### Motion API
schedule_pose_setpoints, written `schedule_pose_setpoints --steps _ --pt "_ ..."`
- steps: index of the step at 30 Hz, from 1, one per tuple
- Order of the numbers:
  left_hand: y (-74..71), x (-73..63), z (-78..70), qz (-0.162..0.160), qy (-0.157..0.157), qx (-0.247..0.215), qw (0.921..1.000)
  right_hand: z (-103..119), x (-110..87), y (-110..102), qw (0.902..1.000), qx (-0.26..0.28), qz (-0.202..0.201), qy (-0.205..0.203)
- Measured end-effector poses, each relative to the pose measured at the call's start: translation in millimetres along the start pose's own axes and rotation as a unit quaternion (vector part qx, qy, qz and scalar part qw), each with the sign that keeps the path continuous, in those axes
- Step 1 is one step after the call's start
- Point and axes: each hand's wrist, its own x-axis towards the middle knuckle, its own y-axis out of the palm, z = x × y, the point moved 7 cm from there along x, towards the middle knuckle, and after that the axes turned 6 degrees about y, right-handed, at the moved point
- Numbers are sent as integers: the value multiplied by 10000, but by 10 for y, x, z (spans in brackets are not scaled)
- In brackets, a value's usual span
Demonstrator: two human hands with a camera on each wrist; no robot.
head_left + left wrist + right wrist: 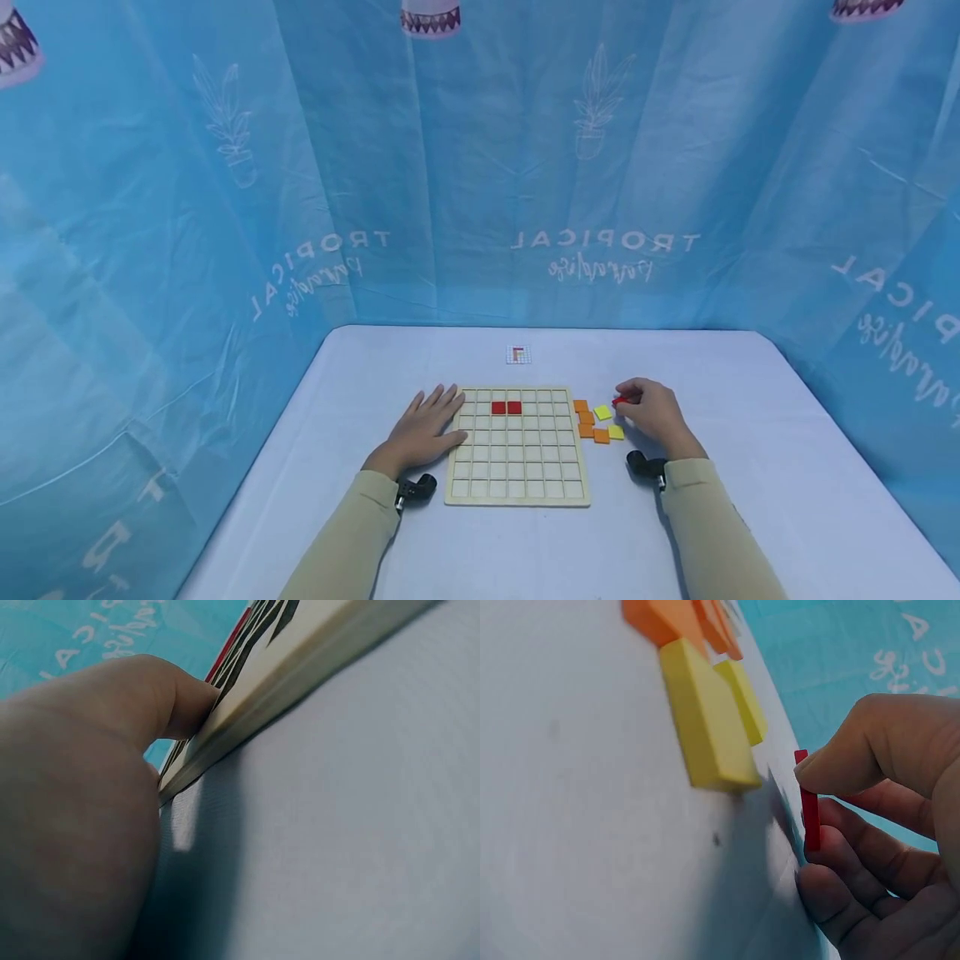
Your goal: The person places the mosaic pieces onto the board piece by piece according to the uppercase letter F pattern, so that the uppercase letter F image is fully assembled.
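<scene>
A pale wooden grid board [517, 493] lies on the table, with two red square tiles [507, 407] side by side in its upper part. My left hand [423, 429] rests with spread fingers on the board's left edge; in the left wrist view the thumb [191, 705] touches the rim. To the right of the board, my right hand [654, 410] pinches a red tile [809, 806] between thumb and fingers. Between that hand and the board lie several orange tiles [587, 431] and two yellow tiles [602, 412].
A small card [518, 355] printed with a coloured grid pattern lies behind the board. The white-covered table [675, 354] meets a blue curtain [480, 167] at its back and sides. A dark wrist camera [420, 488] is strapped to each sleeve.
</scene>
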Motion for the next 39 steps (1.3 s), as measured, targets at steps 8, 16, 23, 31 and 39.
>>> schedule_pose_setpoints --steps 8,16,23,31,39 --pt "4 23 51 -63 40 47 10000 163 -21 69 9995 276 -5 -171" --pt "-13 25 48 -47 40 78 10000 418 -63 241 9983 383 -2 -440" --pt "11 17 32 17 -7 76 10000 653 -154 475 9926 435 293 -1095" --pt "-19 -3 0 -13 -6 42 10000 910 -196 678 9787 354 652 -1915" --pt "-1 -3 19 12 -23 61 10000 1074 -166 899 9759 17 910 -1982"
